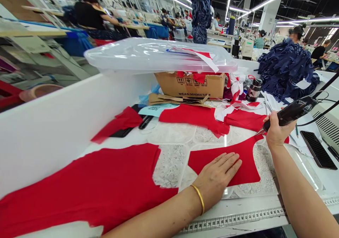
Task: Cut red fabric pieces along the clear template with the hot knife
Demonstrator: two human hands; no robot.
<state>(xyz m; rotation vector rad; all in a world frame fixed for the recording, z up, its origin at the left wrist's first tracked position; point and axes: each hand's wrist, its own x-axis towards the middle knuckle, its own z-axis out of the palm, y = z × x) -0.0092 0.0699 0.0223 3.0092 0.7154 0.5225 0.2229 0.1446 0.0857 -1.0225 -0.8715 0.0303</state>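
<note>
Left hand (pixel 217 181) flat on red cloth (pixel 246 164); right hand (pixel 279 130) clamps shears (pixel 291 112); sewing hall (pixel 169 19) beyond.

Pretty packed spot here: a clear plastic tub (pixel 159 56) sits on top of a cardboard box (pixel 189 85) at the back of the bench (pixel 309 174), with a dark thermos flask (pixel 253 89) just right of it and a big heap of navy fabric strips (pixel 287 70) beyond that. A tape measure (pixel 233 221) runs along the front edge. Upper left, a co-worker (pixel 90 15) stands at another bench.
</note>
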